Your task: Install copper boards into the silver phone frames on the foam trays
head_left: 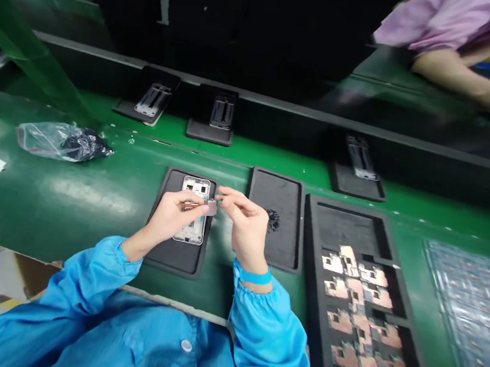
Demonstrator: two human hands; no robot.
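The left hand (170,213) has its fingers pinched on a small copper-coloured circuit board (212,208), held just over a silver phone frame (193,233). The right hand (250,225) curls its fingers by the board's edge — gripping or not, I can't tell. The frame lies on a black tray (173,259) on the green table (72,200) — any lettering's too small to read.

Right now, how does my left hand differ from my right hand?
The left hand pinches a small coppery board beside the phone frame; the right hand is near its edge, contact unclear. The right hand wears a blue wristband; the left hand shows none. Both are gloveless.
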